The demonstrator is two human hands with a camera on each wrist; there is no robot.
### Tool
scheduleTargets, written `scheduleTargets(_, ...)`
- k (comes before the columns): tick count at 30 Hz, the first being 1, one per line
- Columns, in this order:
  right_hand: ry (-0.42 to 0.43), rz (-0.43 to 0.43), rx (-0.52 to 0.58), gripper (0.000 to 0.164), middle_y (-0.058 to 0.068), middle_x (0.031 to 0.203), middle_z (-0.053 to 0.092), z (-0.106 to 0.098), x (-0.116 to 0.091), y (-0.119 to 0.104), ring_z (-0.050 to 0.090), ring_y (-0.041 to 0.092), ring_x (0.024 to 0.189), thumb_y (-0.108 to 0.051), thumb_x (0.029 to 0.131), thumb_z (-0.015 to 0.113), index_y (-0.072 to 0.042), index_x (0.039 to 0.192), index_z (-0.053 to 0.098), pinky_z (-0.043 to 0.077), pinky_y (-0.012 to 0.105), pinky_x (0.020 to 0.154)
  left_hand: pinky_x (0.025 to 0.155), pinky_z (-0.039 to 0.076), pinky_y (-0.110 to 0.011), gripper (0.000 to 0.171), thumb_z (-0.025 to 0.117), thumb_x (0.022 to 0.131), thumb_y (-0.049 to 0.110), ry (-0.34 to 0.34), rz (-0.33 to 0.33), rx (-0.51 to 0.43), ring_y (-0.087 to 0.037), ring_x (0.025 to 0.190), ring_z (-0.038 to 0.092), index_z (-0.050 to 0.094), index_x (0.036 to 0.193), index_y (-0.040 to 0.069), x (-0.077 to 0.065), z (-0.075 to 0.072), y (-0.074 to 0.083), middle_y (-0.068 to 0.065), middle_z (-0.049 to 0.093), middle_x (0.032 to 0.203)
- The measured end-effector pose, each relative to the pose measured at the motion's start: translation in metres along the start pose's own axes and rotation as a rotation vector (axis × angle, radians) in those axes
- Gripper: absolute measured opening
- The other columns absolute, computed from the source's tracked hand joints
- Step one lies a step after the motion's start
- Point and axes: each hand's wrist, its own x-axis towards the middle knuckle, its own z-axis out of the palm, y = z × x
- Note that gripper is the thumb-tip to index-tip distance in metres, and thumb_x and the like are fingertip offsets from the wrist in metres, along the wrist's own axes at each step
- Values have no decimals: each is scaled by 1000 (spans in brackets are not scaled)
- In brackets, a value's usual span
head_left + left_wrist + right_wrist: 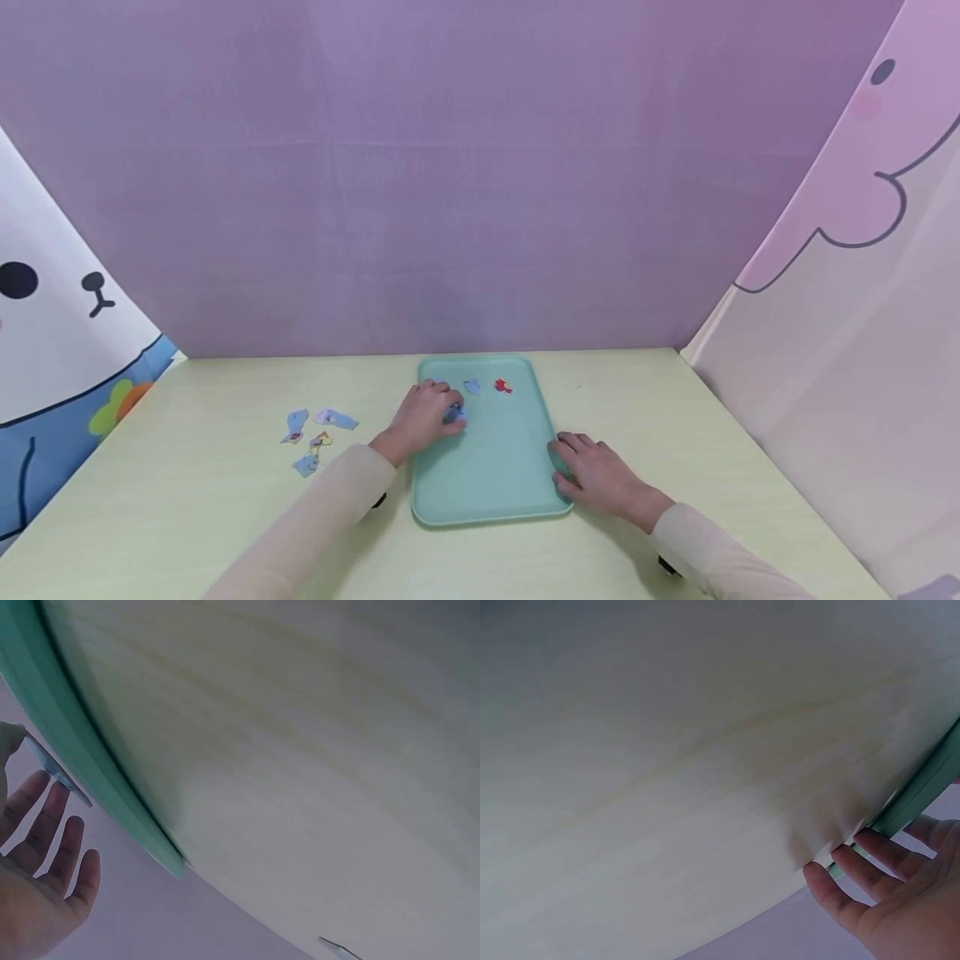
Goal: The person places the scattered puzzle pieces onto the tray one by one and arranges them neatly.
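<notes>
One piece sits pinched between the thumb and fingertips of your left hand, over the left part of the tray; a slack pinch could let it drop askew, and a stray knuckle could nudge the blue bit or red bit lying farther up; the piece looks flat, thin and bluish, partly covered by your fingers; your right hand, fingers loosely apart, touches the tray's right side, where a push could slide everything.
</notes>
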Motion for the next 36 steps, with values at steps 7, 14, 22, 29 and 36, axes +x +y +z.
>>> scheduleTargets(7, 9, -3, -4, 42, 15, 124, 52, 0, 0, 1, 49, 31, 115, -31, 88, 54, -6, 122, 53, 46, 51, 82, 73, 45, -41, 28, 72, 76, 35, 14, 18, 6, -23, 82, 52, 68, 93, 13, 10, 5, 6, -2, 63, 86)
scheduleTargets(14, 5, -2, -7, 42, 15, 124, 52, 2, 1, 2, 49, 31, 115, -31, 88, 54, -6, 122, 52, 46, 52, 82, 75, 46, -43, 29, 71, 76, 36, 8, -4, -12, -24, 84, 54, 68, 95, 13, 19, 9, 12, -3, 65, 92)
scheduleTargets(22, 7, -7, 1, 42, 15, 124, 52, 0, 0, 0, 50, 31, 114, -30, 88, 54, -5, 121, 53, 46, 52, 81, 72, 45, -40, 31, 70, 77, 37, -23, -16, -1, -20, 79, 52, 68, 97, 13, 28, 10, 18, -1, 62, 88)
scheduleTargets(29, 6, -8, -4, 41, 15, 124, 53, -1, -1, -1, 50, 31, 114, -30, 88, 54, -5, 121, 53, 47, 51, 81, 79, 46, -44, 31, 70, 78, 38, -57, -30, 11, -23, 86, 54, 68, 98, 14, 32, 10, 24, -3, 64, 96)
scheduleTargets(36, 9, -13, -9, 41, 15, 123, 53, -2, -1, -1, 50, 31, 113, -30, 88, 54, -5, 121, 53, 47, 51, 81, 80, 46, -43, 32, 69, 77, 40, -62, -33, 60, -22, 88, 55, 68, 98, 16, 37, 17, 22, -1, 64, 96)
